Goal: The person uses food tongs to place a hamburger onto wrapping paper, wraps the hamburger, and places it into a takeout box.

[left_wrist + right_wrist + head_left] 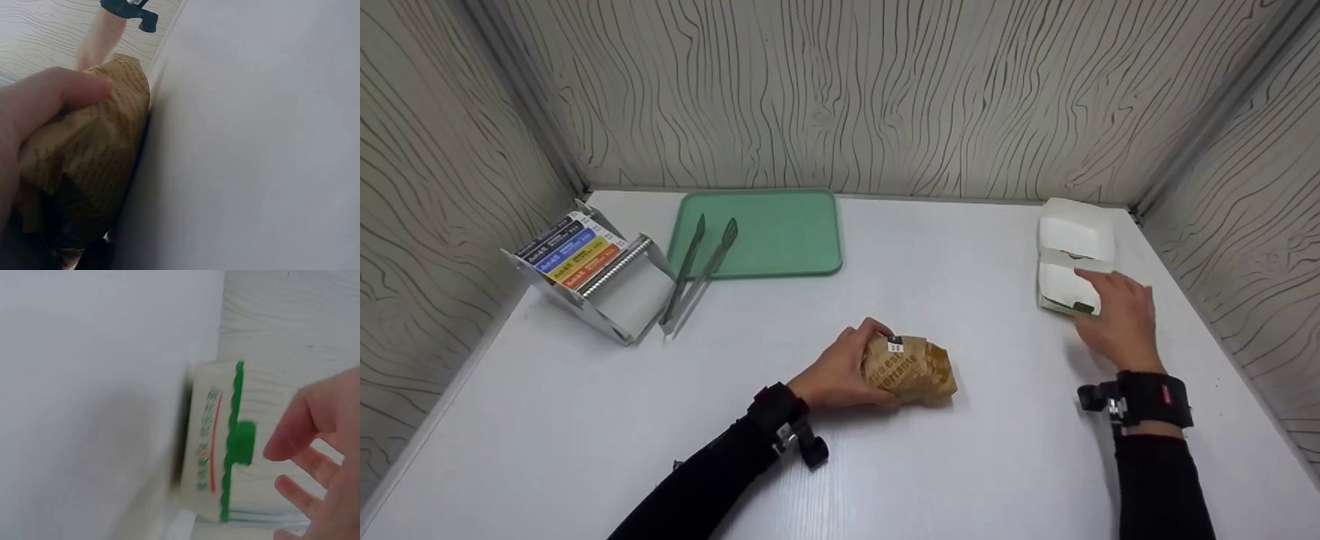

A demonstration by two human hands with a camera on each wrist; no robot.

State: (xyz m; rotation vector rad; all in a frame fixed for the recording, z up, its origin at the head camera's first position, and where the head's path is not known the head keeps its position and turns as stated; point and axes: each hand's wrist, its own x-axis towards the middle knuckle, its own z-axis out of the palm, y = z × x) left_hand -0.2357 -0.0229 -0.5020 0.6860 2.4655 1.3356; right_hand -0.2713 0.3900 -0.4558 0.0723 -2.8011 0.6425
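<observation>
At the far left of the table, a metal stand holds coloured label strips. Beside it lie tongs, their splayed tips over the left part of a green tray. Nearer the middle, the left hand grips a brown paper-wrapped package, thumb and fingers on opposite sides, the package sitting low over the table. Toward the right, a white box stands with its lid raised. The right hand, fingers loosely spread and holding nothing, hovers by the box's green-tabbed front edge.
</observation>
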